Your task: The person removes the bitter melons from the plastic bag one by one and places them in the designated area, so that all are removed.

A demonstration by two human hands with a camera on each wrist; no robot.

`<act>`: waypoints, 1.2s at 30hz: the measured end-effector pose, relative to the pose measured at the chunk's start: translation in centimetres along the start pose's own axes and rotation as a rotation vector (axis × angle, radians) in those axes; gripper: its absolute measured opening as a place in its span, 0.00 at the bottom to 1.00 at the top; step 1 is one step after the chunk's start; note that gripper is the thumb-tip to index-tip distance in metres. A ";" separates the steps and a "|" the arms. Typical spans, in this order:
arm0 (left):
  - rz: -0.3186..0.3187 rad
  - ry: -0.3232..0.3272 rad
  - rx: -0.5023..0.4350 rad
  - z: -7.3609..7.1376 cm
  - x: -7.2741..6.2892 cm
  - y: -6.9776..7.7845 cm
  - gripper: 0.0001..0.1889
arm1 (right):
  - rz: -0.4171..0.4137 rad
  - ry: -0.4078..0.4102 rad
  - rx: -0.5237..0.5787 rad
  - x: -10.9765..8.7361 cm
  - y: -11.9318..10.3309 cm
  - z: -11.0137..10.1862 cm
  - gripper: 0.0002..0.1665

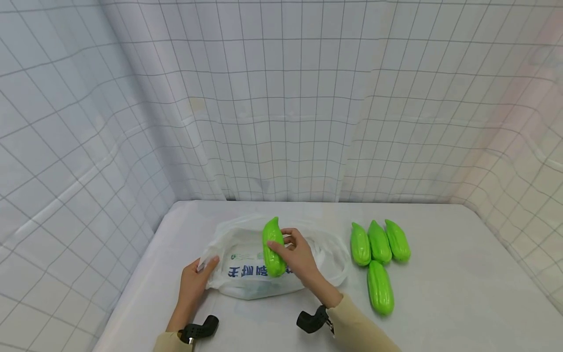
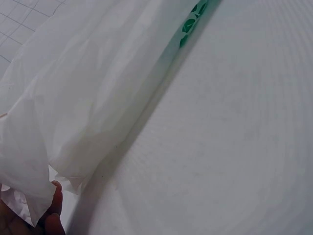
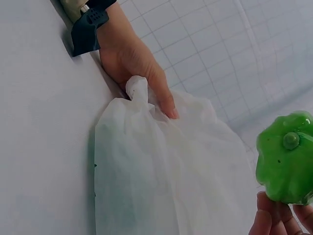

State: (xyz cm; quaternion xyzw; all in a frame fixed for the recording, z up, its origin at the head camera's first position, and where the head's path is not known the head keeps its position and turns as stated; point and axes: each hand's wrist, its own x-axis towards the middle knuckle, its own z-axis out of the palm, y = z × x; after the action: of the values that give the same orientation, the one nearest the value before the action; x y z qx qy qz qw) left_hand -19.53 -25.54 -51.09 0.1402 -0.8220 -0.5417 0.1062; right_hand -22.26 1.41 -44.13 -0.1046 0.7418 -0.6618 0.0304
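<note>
A white plastic bag (image 1: 250, 292) with blue lettering lies on the table, its mouth spread wide. My left hand (image 1: 193, 281) pinches the bag's left edge between thumb and fingers; the right wrist view shows the bag (image 3: 142, 171) bunched under that thumb. In my right hand (image 1: 301, 254) is a glossy green bitter melon (image 1: 273, 249), apparently artificial, gripped by the thumb and fingers with its pointed tip facing away. It is over the bag's opening. The right wrist view shows the blunt stem end of the same bitter melon (image 3: 283, 159).
Several more green bitter melons lie right of the bag: three side by side, the middle one (image 1: 379, 242) among them, and one nearer me (image 1: 380, 288). White grid-patterned curtains (image 1: 281, 122) enclose the white table (image 1: 457, 283) at the back and sides.
</note>
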 end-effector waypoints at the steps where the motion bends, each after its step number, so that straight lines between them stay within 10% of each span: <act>1: 0.000 0.001 -0.001 0.0 0.0 0.0 0.27 | -0.002 0.006 0.010 -0.1 -0.1 -0.2 0.31; 13: -0.003 -0.002 -0.011 0.0 0.1 0.0 0.26 | -0.066 0.056 0.091 -2.5 -2.8 -2.7 0.25; 36: 0.001 0.008 -0.013 0.0 0.1 0.0 0.25 | -0.072 0.238 0.128 -3.1 0.5 -7.6 0.25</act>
State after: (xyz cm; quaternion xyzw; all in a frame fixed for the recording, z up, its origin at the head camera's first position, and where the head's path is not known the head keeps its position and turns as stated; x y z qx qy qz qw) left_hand -19.60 -25.57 -51.14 0.1415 -0.8180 -0.5464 0.1107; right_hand -20.64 9.49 -44.01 -0.0496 0.6921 -0.7162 -0.0750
